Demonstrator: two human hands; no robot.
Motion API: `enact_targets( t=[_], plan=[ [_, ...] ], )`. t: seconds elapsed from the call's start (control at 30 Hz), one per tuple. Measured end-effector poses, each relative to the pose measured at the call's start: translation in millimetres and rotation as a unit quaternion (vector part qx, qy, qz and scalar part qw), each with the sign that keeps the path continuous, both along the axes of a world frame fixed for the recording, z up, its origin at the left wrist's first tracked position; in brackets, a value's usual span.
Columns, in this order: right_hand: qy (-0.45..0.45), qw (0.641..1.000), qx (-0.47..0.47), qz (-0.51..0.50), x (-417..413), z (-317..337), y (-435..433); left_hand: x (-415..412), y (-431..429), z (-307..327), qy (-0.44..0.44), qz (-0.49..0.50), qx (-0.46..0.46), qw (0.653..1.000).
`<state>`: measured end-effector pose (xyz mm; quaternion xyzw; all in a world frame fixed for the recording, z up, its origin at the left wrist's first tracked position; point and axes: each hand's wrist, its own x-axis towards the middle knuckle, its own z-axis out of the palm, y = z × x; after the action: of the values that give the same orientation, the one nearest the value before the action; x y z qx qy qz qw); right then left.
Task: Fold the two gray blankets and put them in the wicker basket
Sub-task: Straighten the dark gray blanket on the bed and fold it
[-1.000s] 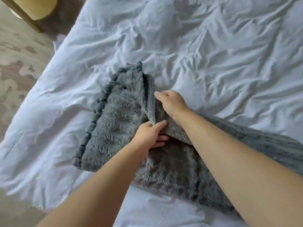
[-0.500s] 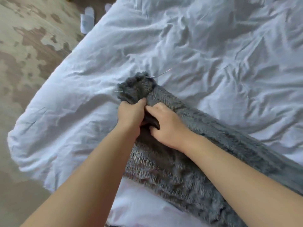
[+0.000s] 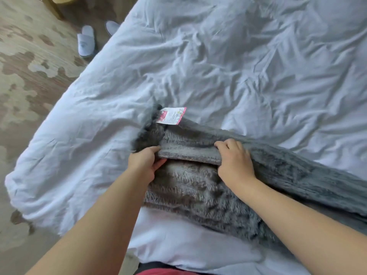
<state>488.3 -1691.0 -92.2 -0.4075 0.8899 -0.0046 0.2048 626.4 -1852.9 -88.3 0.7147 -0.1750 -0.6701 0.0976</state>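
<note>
A fluffy gray blanket (image 3: pixel 198 191) lies bunched on the white bed (image 3: pixel 218 66), stretching from the middle toward the lower right. A pink and white tag (image 3: pixel 171 115) hangs at its far corner, beside the pompom trim. My left hand (image 3: pixel 144 162) pinches the edge of a raised fold at its left end, thumb on top. My right hand (image 3: pixel 234 158) grips the same fold further right, fingers curled over it. Only one blanket is visible, and no wicker basket is in view.
The bed's rounded corner (image 3: pixel 23 195) lies at the lower left, with patterned carpet (image 3: pixel 29 80) beyond it. A pair of white slippers (image 3: pixel 86 41) sits on the floor at the upper left, near a wooden furniture leg (image 3: pixel 53 6).
My hands have moved apart along the blanket's fold, the right one sliding rightward. The fold is now stretched between them and the tag has flipped into view.
</note>
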Motion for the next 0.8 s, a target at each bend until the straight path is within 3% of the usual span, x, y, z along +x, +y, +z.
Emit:
enact_targets(
  t=[0.1, 0.17, 0.2, 0.27, 0.33, 0.4, 0.43, 0.5, 0.57, 0.7, 0.8],
  plan=[
    [0.086, 0.993, 0.062, -0.058, -5, -1, 15, 6, -1, -3, -0.024, -0.026, -0.043, 0.998],
    [0.094, 0.99, 0.057, -0.092, -12, 2, 25, 5, 1, 4, -0.075, -0.109, -0.159, 0.978],
    [0.092, 0.99, 0.047, -0.09, -14, 4, 31, 6, 4, 7, -0.149, -0.202, -0.248, 0.935],
    [0.089, 0.993, 0.029, -0.065, -13, 10, 43, 7, 11, 16, -0.276, -0.369, -0.418, 0.783],
    [0.078, 0.996, 0.008, -0.042, -9, 16, 56, -1, 18, 25, -0.3, -0.464, -0.521, 0.651],
    [0.067, 0.997, -0.01, -0.038, -6, 17, 67, -10, 29, 22, -0.248, -0.568, -0.557, 0.553],
    [0.065, 0.997, -0.017, -0.036, -5, 16, 71, -9, 33, 15, -0.218, -0.618, -0.528, 0.541],
    [0.066, 0.997, -0.026, -0.035, -3, 12, 77, 4, 39, -4, -0.189, -0.688, -0.398, 0.577],
    [0.096, 0.994, 0.011, -0.055, -7, 8, 83, 26, 43, -23, -0.2, -0.723, -0.314, 0.582],
    [0.14, 0.972, 0.108, -0.156, -32, 2, 105, 32, 42, -32, -0.219, -0.739, -0.289, 0.567],
    [0.124, 0.97, 0.102, -0.182, -43, 5, 124, 6, 44, -16, -0.29, -0.762, -0.261, 0.517]
  ],
)
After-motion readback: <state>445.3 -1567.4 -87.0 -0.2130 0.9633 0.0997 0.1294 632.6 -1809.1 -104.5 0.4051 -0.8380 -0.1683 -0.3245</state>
